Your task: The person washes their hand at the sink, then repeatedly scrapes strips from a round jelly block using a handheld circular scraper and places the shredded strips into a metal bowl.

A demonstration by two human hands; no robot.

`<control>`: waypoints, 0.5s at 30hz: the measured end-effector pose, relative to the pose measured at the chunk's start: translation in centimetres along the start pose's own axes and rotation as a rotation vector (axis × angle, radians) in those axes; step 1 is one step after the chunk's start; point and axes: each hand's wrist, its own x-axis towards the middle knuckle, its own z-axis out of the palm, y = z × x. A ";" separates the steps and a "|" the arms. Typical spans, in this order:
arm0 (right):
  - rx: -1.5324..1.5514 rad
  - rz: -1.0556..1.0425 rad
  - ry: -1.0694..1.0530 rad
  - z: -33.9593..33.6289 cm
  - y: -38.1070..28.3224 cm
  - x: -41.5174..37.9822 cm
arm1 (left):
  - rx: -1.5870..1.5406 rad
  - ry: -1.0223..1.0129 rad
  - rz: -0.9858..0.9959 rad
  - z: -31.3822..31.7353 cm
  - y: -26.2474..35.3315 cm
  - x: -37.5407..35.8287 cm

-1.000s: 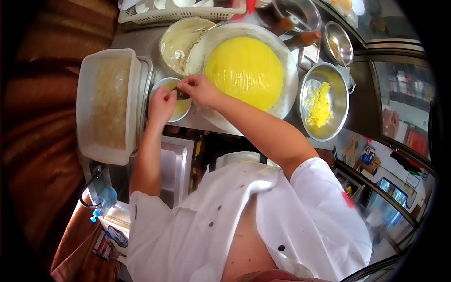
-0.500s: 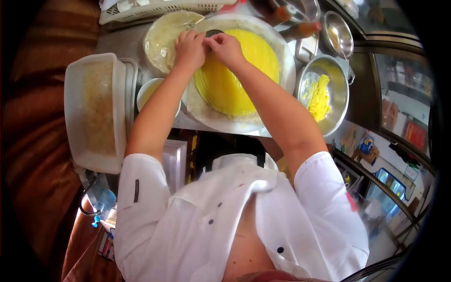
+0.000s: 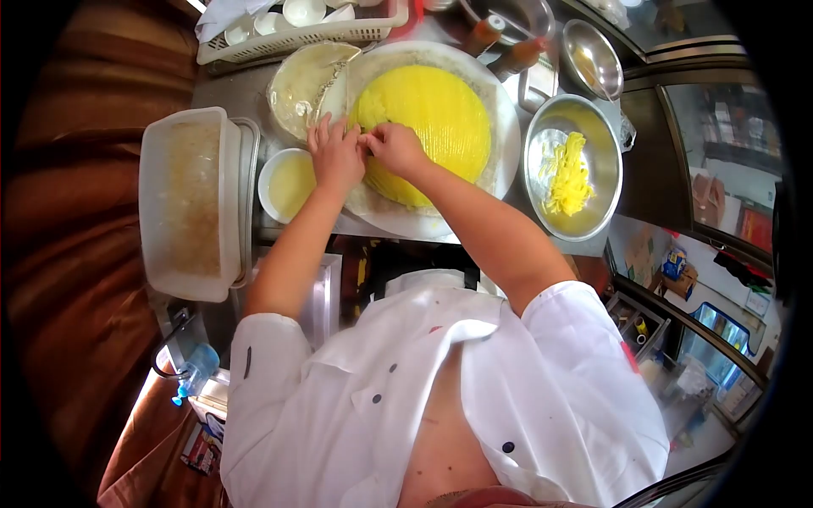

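Note:
A round, glossy yellow slab (image 3: pixel 440 127), perhaps a jelly, lies on a large white board (image 3: pixel 506 140). Fine parallel lines run across its top. My left hand (image 3: pixel 337 159) is over the slab's left edge, its fingers spread and its thumb against the right fingertips. My right hand (image 3: pixel 394 151) pinches at the same edge. A small dark bit shows between the hands, too hidden to name. Left of them a bowl (image 3: pixel 290 85) is covered with wrinkled clear film. Below it stands a white bowl (image 3: pixel 290 188) of pale yellow liquid.
Yellow strips (image 3: pixel 569 182) lie in a steel bowl (image 3: pixel 535 127) on the right. Behind it are a smaller steel bowl (image 3: pixel 611 55) and bottles (image 3: pixel 518 57) of brown sauce. A long plastic tub (image 3: pixel 152 212) stands left. At the back a basket (image 3: pixel 296 41) holds white bowls.
Both hands have moved from the slab's far left edge towards me, along its left side. A dark rounded thing by the fingers is now mostly hidden. The view has shifted slightly.

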 end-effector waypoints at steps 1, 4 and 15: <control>-0.004 -0.015 0.006 0.0 0.0 -0.7 | 0.000 -0.006 -0.007 -0.3 0.4 -0.7; -0.009 -0.030 0.003 0.1 0.3 -2.9 | -0.011 -0.019 -0.032 -0.7 1.7 -2.9; 0.011 -0.047 -0.084 -1.0 2.5 -10.4 | -0.076 -0.026 -0.116 -0.7 6.3 -10.1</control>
